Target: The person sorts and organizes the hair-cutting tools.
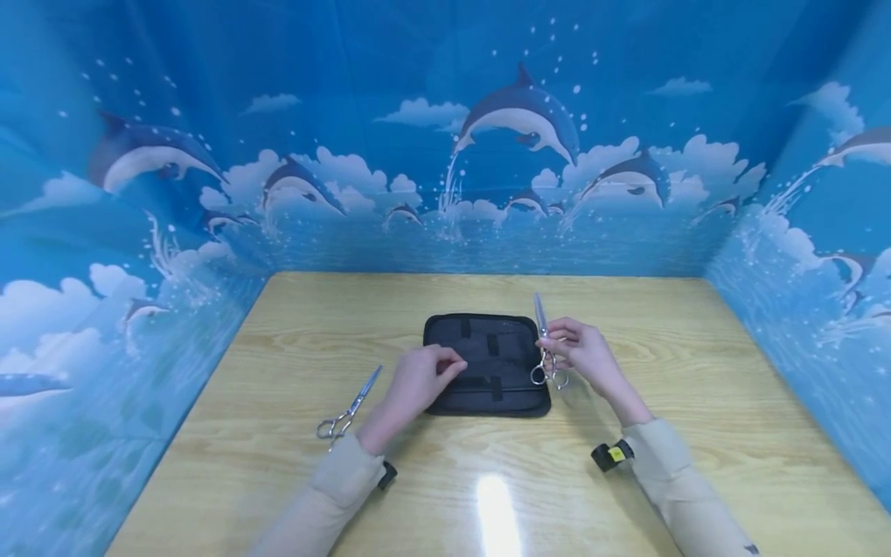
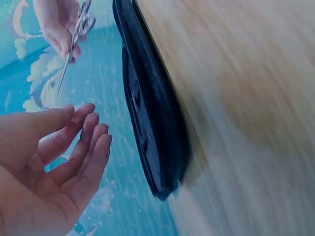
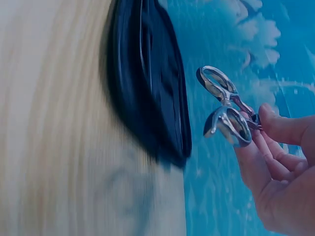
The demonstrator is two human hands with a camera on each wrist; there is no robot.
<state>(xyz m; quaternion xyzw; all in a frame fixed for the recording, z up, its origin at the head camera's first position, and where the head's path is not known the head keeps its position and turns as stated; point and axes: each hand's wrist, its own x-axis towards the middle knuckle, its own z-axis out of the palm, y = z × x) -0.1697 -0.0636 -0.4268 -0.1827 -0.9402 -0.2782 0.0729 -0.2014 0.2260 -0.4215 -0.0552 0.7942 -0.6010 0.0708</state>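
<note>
In the head view a black zippered case (image 1: 515, 356) lies on the table, with elastic loops on its inner face. My right hand (image 1: 581, 356) pinches a pair of silver scissors (image 1: 541, 325) between thumb and fingers at the case's right edge, blades pointing away and finger rings toward me. The right wrist view shows the rings (image 3: 216, 81) clear of the case. My left hand (image 1: 421, 379) hovers over the case's left side; its fingers are loosely bent, and the left wrist view shows nothing between them. A second pair of scissors (image 1: 358, 398) lies on the table left of that hand.
The wood-grain table (image 1: 696, 348) runs back to a blue dolphin-print curtain (image 1: 362, 224), which also stands along the left and right sides. A black wrist strap with a yellow label (image 1: 615, 455) sits at the right wrist. Light glares on the tabletop near the front.
</note>
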